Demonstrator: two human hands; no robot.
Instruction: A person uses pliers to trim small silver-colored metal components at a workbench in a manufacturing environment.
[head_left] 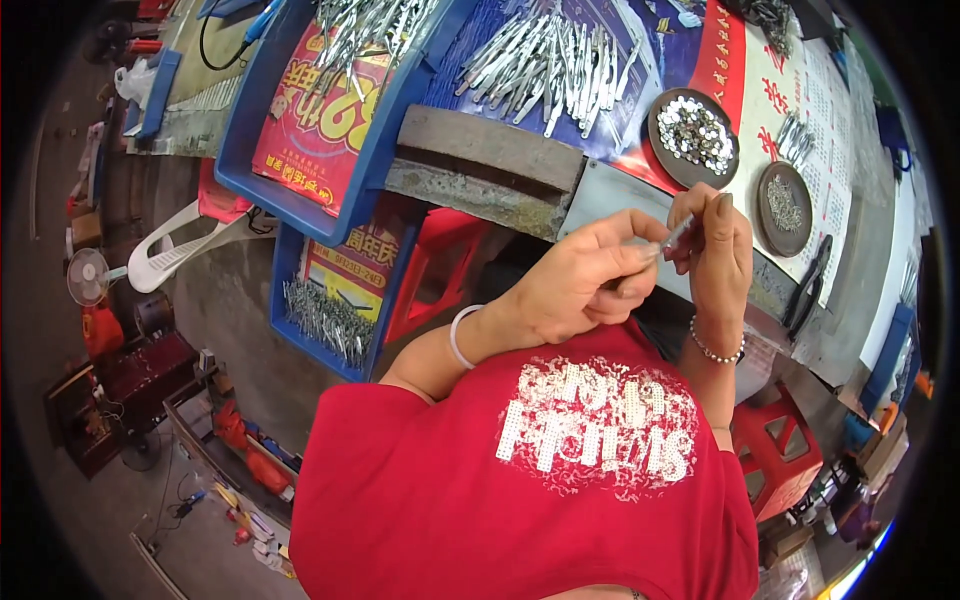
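A small, narrow metal strip is held up in front of my chest, over the table's near edge. My left hand pinches its lower end between thumb and fingers. The fingers of my right hand close around its upper end, hiding part of it. Just beyond my hands, a round brown dish holds many shiny, flat metal discs. To the right of my right hand, a smaller dark dish contains tiny metal pieces.
Long metal strips lie heaped on the blue sheet. At left stands a blue tray of metal parts, with another blue bin lower down. Black-handled pliers lie at the table's right edge. Red stools flank me.
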